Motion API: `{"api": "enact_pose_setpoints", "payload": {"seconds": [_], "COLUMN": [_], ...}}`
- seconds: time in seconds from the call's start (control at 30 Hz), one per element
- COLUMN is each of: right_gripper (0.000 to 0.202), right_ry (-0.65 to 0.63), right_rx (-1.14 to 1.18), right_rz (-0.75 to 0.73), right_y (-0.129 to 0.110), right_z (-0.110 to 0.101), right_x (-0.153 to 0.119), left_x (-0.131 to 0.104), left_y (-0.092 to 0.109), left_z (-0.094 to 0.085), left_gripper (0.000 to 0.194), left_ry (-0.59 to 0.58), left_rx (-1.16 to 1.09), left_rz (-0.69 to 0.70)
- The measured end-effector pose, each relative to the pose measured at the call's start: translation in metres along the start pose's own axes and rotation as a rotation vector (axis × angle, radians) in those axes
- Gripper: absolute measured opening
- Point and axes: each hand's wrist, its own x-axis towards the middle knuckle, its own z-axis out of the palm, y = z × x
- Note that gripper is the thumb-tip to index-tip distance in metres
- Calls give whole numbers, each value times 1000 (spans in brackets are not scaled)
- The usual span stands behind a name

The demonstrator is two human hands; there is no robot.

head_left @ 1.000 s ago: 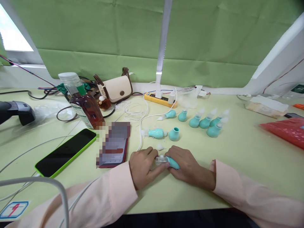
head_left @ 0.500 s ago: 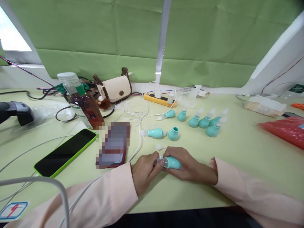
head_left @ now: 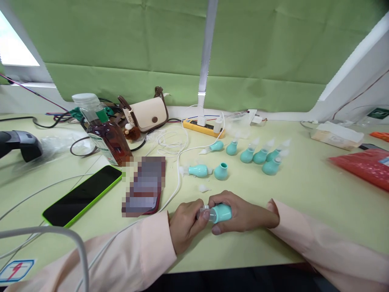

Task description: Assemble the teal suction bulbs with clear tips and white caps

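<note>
A teal nasal aspirator bulb (head_left: pixel 222 213) lies on its side between my hands, just above the near part of the table. My left hand (head_left: pixel 184 224) pinches the clear plastic end (head_left: pixel 212 215) that joins the bulb's left side. Around the bulb's right side curves my right hand (head_left: pixel 241 211), its fingers above and its thumb below. Beyond my hands a small translucent tip (head_left: pixel 204 188) lies on the table. Farther back are a teal body with clear ends (head_left: pixel 198 170) on its side and an upright open teal bulb (head_left: pixel 221 172).
Several teal bulbs, most with clear tips (head_left: pixel 260 155), stand at the back right. To the left are a blurred-out phone (head_left: pixel 147 182), a green-edged phone (head_left: pixel 83 194) and a brown bottle (head_left: pixel 109 138). A white cable (head_left: pixel 179 178) crosses the table. A red bag (head_left: pixel 361 166) lies far right.
My right hand has loosened around the bulb, its thumb shifting down so more teal shows. Bulb and clear end sit slightly lower; my left hand keeps its pinch.
</note>
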Motion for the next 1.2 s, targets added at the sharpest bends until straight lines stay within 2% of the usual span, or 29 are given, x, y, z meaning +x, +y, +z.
{"api": "enact_pose_setpoints", "payload": {"seconds": [0.1, 0.3, 0.53, 0.67, 0.83, 1.03, 1.13, 1.2], "right_gripper": [26, 25, 31, 41, 40, 36, 36, 39], "right_ry": [-119, -261, -574, -674, -918, -1119, -1259, -1194], "right_rx": [102, 243, 513, 612, 700, 747, 677, 612], "right_rz": [51, 110, 188, 297, 405, 407, 383, 311], "right_y": [-1, 3, 1, -3, -2, 8, 5, 0], "right_z": [-2, -3, -6, -7, -5, 4, 1, -8], "right_x": [0, 1, 2, 3, 11, 20, 20, 17], "left_x": [-1, -4, -7, -9, -11, -12, -11, -9], "left_y": [1, 1, 3, 5, 6, 4, 0, -3], "left_z": [2, 4, 7, 7, 7, 10, 4, -1], "left_gripper": [35, 39, 42, 44, 43, 42, 43, 37], "left_ry": [16, 15, 7, 18, 31, 105, 143, 243], "left_rx": [-3, -15, 8, 65, 153, 62, 73, 72], "left_rz": [50, 92, 190, 241, 364, 535, 535, 466]}}
